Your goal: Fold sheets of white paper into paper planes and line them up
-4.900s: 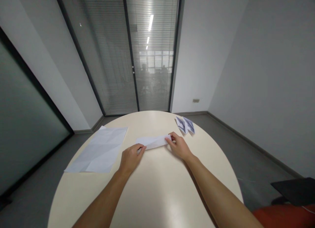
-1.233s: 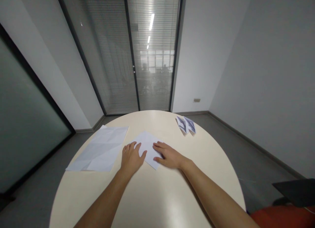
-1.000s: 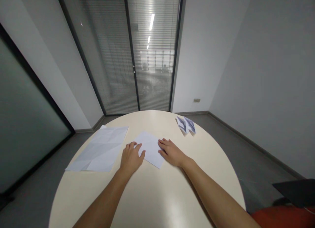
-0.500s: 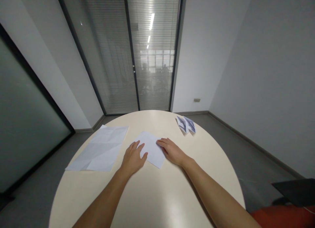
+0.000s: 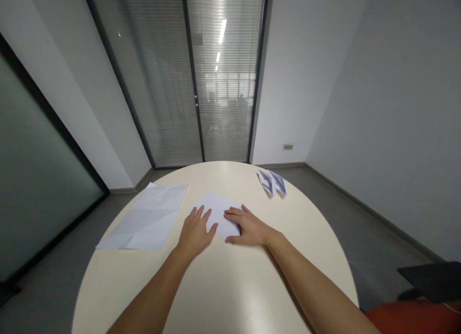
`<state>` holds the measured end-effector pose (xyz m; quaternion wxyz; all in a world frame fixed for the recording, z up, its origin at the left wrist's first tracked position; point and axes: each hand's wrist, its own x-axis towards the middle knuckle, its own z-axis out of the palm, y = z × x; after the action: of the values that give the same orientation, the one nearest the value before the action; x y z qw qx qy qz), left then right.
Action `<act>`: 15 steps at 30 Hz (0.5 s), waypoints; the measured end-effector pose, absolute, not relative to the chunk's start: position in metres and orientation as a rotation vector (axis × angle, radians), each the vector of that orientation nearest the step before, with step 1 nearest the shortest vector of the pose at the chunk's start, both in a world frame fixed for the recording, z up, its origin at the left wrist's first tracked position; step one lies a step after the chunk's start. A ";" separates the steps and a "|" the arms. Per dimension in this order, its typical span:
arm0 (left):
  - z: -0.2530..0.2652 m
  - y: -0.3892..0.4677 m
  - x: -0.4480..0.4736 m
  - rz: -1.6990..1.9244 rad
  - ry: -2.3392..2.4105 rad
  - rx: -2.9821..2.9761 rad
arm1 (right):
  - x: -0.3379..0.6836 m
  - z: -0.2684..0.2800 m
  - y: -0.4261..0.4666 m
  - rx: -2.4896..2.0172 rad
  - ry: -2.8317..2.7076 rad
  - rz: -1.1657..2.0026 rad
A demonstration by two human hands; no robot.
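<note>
Small sheet: the white paper [image 5: 218, 210] lies flat on the table, between the two hands, its far corner bare and its left and right sides partly covered by fingers.
Left hand: this hand [image 5: 195, 233] lies over the near left side of the small sheet, palm down, fingers spread and thumb held out toward the sheet's middle; nothing is pinched.
Right hand: this hand [image 5: 248, 227] lies across the right side of the small sheet, palm down, fingers stretched over it and somewhat parted, thumb well away from them near the sheet's near edge; nothing is pinched.
Pressure: cannot tell how hard either hand bears down.
Large sheet: a creased white sheet [image 5: 149, 217], left of the small sheet and apart from it, bigger and lying mostly flat.
Folded pieces: two papers with dark bluish printing, one [image 5: 265, 182] just beside the other [image 5: 278, 182], beyond the small sheet and to its right.
Table: a cream round top [image 5: 216, 286] under the small sheet, reaching out on every side of it.
Glass partition: blinds and dark frames [image 5: 223, 117], beyond the small sheet, past the table's far edge.
Red seat: partly in view [image 5: 406, 317], nearer than the small sheet and far to its right.
</note>
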<state>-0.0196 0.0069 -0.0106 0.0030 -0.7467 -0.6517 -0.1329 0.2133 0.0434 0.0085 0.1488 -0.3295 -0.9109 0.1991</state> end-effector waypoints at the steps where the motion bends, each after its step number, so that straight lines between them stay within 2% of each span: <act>1: -0.010 0.006 -0.019 -0.421 -2.028 -2.360 | 0.214 0.008 0.044 -0.959 -2.626 0.585; 15: -0.002 0.000 -0.016 -0.376 -1.977 -2.588 | 0.218 0.008 0.046 -1.039 -2.619 0.634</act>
<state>-0.0157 0.0002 -0.0022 -0.0683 -0.7875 -0.6018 -0.1144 0.2179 0.0456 0.0078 0.1266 -0.3569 -0.8995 0.2178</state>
